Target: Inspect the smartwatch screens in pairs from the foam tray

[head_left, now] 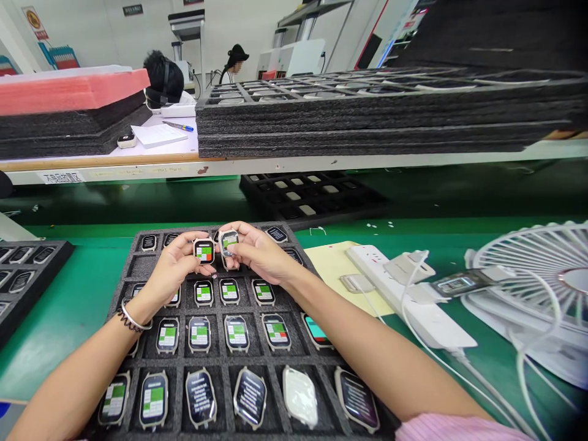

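Note:
My left hand (178, 262) grips a smartwatch case (203, 252) without a strap, its lit screen showing white, green and one red block. Beside it, my right hand (252, 248) is closed on a second watch case (229, 243), with the thumb across its lit screen. Both are held up over the far rows of a black foam tray (220, 361). Strapless watches sit in the tray's compartments. Several show green and white screens, like one watch (236, 332) in the middle. Nearer me, a watch (250, 397) shows lines of text, and another (300, 395) lies with its pale side up.
At right, a white power strip (413, 300) with cables lies by a white fan (551, 288). Another foam tray (59, 248) of watches is at left. Stacked foam trays (367, 122) stand on the shelf ahead; a further tray (294, 214) lies beneath. Two people sit beyond.

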`<action>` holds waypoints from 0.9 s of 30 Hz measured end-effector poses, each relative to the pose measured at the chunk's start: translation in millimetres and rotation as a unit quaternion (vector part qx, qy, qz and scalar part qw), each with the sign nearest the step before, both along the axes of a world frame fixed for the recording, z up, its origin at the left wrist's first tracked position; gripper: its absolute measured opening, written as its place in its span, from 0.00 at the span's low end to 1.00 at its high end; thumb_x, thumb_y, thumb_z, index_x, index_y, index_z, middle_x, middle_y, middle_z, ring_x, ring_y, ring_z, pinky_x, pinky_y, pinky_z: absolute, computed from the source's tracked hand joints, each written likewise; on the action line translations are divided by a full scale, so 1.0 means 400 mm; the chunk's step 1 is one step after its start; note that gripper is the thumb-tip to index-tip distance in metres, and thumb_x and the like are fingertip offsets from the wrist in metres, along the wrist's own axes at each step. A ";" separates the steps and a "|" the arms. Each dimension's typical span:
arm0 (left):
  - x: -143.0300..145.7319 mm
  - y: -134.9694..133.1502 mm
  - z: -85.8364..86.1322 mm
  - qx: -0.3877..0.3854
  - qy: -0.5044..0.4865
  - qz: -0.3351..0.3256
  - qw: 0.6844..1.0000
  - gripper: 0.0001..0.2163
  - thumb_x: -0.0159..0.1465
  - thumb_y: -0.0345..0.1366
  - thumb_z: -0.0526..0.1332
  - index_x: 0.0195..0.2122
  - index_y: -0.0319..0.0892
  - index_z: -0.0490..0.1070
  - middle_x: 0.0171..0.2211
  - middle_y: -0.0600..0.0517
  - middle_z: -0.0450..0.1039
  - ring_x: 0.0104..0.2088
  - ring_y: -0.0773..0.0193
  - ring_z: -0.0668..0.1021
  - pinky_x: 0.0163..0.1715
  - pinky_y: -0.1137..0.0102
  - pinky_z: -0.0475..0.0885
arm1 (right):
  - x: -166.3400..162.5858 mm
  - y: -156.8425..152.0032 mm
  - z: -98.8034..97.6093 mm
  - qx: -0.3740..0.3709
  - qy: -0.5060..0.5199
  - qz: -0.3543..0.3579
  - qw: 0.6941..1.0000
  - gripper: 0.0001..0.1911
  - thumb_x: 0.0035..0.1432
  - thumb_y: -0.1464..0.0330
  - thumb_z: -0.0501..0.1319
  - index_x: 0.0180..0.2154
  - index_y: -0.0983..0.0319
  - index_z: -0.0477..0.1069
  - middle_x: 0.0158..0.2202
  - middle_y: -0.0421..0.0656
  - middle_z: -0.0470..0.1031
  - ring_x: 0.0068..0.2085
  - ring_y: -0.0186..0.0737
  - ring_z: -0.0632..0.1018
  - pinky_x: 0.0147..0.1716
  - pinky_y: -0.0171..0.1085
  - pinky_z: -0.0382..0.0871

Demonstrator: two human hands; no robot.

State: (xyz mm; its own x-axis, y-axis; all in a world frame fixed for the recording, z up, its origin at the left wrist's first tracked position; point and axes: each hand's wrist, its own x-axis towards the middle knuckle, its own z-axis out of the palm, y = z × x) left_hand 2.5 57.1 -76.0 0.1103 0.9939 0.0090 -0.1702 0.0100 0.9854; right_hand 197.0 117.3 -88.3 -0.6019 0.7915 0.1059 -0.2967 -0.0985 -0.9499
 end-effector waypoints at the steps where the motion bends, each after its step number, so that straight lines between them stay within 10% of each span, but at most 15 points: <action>1: 0.000 0.000 -0.002 0.004 0.006 0.003 1.000 0.22 0.51 0.29 0.66 0.49 0.42 0.69 0.39 0.49 0.80 0.28 0.63 0.82 0.34 0.67 0.79 | 0.000 -0.001 0.002 0.000 0.000 0.001 1.000 0.22 0.49 0.69 0.69 0.46 0.60 0.67 0.36 0.41 0.79 0.26 0.34 0.77 0.25 0.33 0.70; 27: 0.000 -0.001 0.006 -0.027 -0.014 0.030 0.999 0.19 0.53 0.37 0.69 0.45 0.38 0.71 0.35 0.49 0.80 0.25 0.61 0.82 0.33 0.64 0.80 | 0.000 0.004 -0.013 0.020 -0.002 0.030 0.999 0.22 0.51 0.71 0.67 0.49 0.61 0.66 0.37 0.42 0.78 0.28 0.34 0.77 0.29 0.33 0.70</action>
State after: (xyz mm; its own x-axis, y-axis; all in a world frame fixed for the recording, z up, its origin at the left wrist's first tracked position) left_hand 2.5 56.9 -73.7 0.0506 0.9978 -0.0429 -0.1992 0.0521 0.9786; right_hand 196.8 119.0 -93.5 -0.6486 0.7491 0.1348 -0.2877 -0.0773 -0.9546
